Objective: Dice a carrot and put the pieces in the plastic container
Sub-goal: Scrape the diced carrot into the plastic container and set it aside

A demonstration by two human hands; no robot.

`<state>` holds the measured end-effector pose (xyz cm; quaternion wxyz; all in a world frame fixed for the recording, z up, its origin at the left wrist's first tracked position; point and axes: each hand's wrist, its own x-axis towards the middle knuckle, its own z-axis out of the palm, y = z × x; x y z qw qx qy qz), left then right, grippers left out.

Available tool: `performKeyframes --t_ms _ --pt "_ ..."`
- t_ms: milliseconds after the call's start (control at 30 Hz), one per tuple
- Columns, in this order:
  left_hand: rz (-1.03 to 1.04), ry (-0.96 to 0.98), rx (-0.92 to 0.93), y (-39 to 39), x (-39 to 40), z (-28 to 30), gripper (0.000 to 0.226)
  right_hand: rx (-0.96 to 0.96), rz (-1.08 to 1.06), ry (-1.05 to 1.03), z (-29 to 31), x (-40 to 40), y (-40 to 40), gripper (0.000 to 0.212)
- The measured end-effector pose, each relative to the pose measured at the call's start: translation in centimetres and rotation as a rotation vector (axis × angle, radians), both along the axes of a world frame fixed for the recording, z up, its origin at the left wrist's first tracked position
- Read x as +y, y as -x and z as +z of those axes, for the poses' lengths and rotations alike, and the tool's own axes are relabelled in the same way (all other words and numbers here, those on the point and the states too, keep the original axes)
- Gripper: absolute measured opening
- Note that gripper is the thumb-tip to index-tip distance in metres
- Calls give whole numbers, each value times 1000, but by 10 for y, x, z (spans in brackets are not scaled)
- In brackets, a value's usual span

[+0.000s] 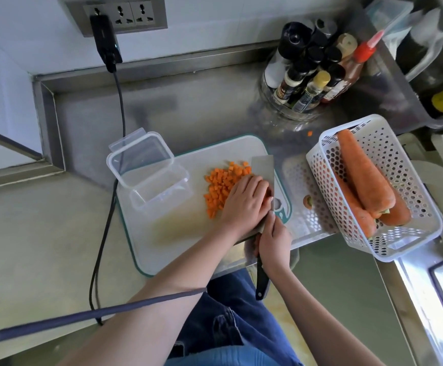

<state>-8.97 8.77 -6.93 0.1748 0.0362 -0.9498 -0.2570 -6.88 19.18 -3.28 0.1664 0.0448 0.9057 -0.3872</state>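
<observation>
- Stainless steel bench (215, 101) carries a white cutting board (178, 233) at its front edge.
- On it, small orange carrot cubes (220, 188) lie heaped; dicing looks done, transfer remains.
- One clear plastic container (159, 186) stands empty at the board's left corner.
- Left hand (244, 202) lies flat against the cubes; right hand (274, 244) grips the steel cleaver (262, 167).
- Three whole carrots (365, 175) lie in one white basket (413, 233).

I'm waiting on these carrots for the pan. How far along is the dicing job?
Dicing looks mostly done: a pile of carrot cubes lies on the cutting board. In hand: the right hand grips the cleaver, the left hand rests on the cubes beside the blade. Left: the plastic container holds no carrot yet, and one stray cube lies on the counter.
</observation>
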Motion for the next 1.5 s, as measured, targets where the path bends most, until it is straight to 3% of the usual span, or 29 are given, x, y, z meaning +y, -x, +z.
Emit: performKeyframes --t_ms 400,800,1000,1267,1433,1500 --pt "73 -151 81 9 -11 37 13 -38 -6 113 33 -13 2 43" --pt "247 -85 145 -11 -95 93 11 -90 125 336 76 -93 -7 43" --pt "349 3 95 -40 -142 81 9 -193 181 384 68 -139 -27 42" --pt "461 -202 4 -62 -136 52 11 -283 136 310 55 -128 -41 44" --pt "494 -167 -26 -75 -126 41 10 -293 106 254 52 -111 -38 43" --pt "534 -271 -3 -75 -125 44 9 -287 98 256 51 -109 -37 44"
